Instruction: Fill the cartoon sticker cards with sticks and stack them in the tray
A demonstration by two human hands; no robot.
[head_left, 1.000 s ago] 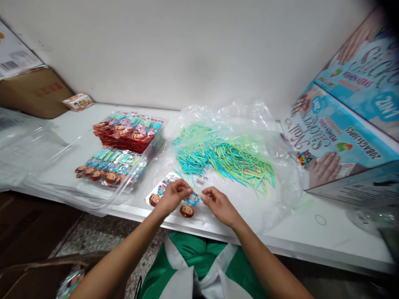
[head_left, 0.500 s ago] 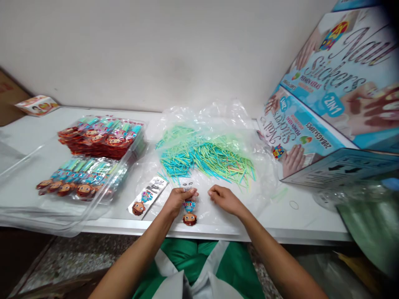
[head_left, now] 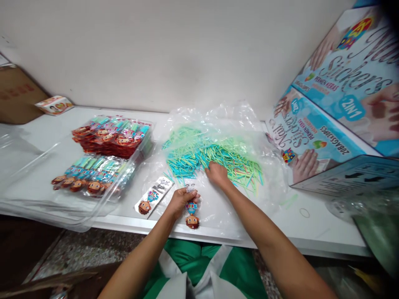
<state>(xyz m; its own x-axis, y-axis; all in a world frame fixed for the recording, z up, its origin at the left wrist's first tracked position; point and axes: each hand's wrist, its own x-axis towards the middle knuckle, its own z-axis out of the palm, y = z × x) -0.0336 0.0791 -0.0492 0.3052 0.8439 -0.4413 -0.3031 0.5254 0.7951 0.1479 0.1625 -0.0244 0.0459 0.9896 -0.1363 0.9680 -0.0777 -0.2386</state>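
Note:
My left hand pinches a small clear sticker packet with a cartoon face at its lower end, held near the front edge of the white table. My right hand reaches into a heap of thin blue and green sticks spread on a clear plastic sheet; its fingers are curled down among the sticks, and what they grip is hidden. A second packet lies flat on the table just left of my left hand.
Two stacks of finished packets lie on a clear plastic tray at the left. Large blue printed cartons stand at the right. A cardboard box and a small box sit at the far left. A rubber band lies at the right.
My right hand has left the packet and moved up and forward into the heap of sticks. The left hand keeps hold of the packet in about the same place.

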